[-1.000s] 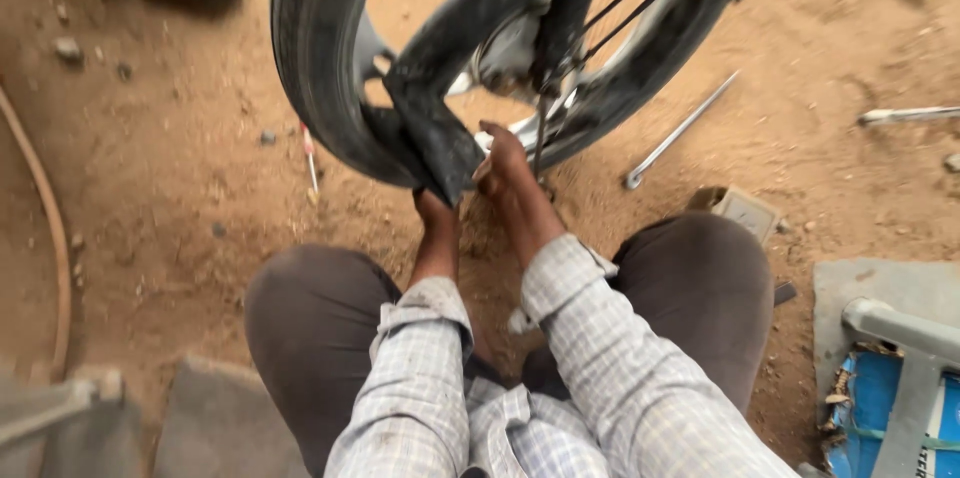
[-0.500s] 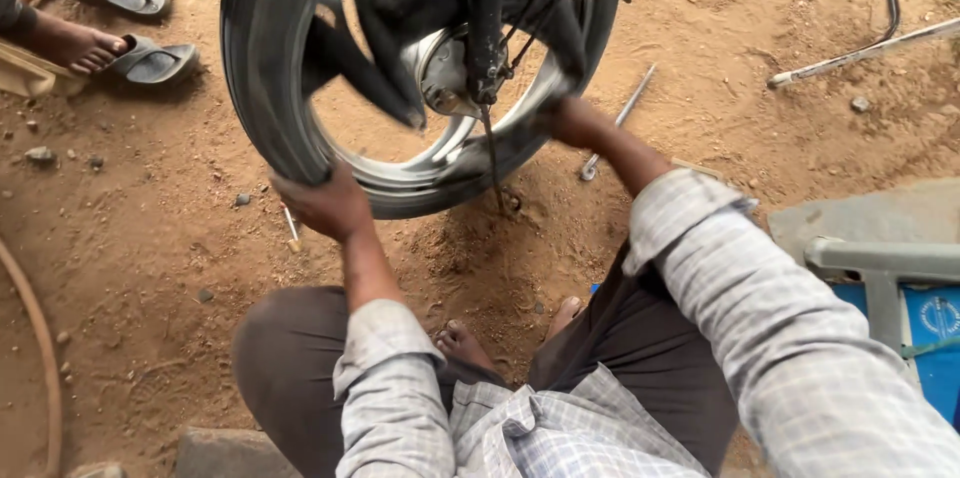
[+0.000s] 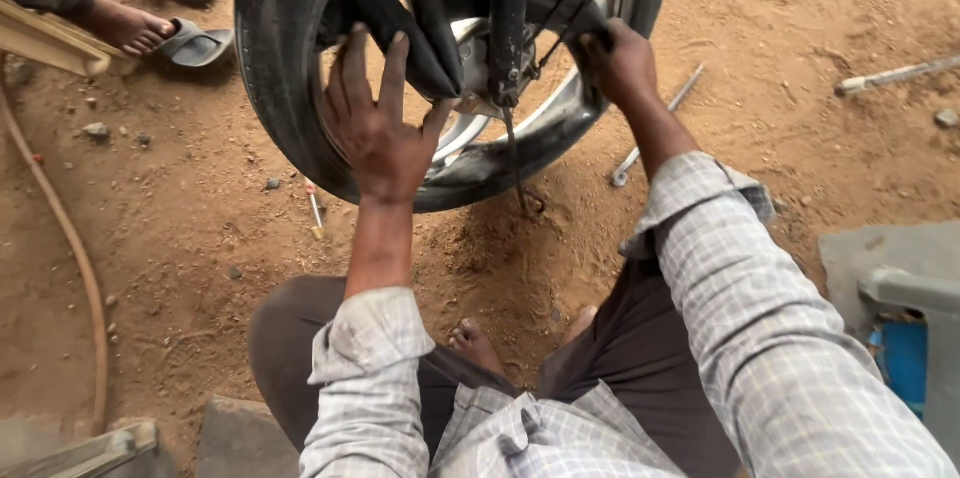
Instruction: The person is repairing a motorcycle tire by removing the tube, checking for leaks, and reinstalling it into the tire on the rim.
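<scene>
Nearest the camera are the person's grey-and-white checked shirt sleeves [image 3: 760, 338] and dark trousers [image 3: 290, 338], knees spread in a squat, with a bare foot [image 3: 475, 343] tucked between them on the ground. Beyond the knees the left hand [image 3: 375, 128] is raised with its fingers spread wide, the palm pressed flat against the black rubber motorcycle tyre [image 3: 285, 68] and the fingertips reaching onto the limp black rubber inner tube [image 3: 400, 8] that hangs out of it. The right hand [image 3: 622, 60] is closed around the tube at the far side of the wheel, just beside the shiny silver metal rim [image 3: 560, 118]. A black fork leg [image 3: 507, 8] with thin cables runs down across the hub. There is no container close to the hands; at the right edge stands a grey and blue box-like object [image 3: 900, 338], its contents not visible. The surface is bare reddish-brown dirt [image 3: 800, 158] strewn with small stones. A long grey metal bar [image 3: 655, 128] lies right of the wheel, a tan hose [image 3: 70, 248] curves along the left, and another person's sandalled feet [image 3: 140, 28] rest at the upper left.
</scene>
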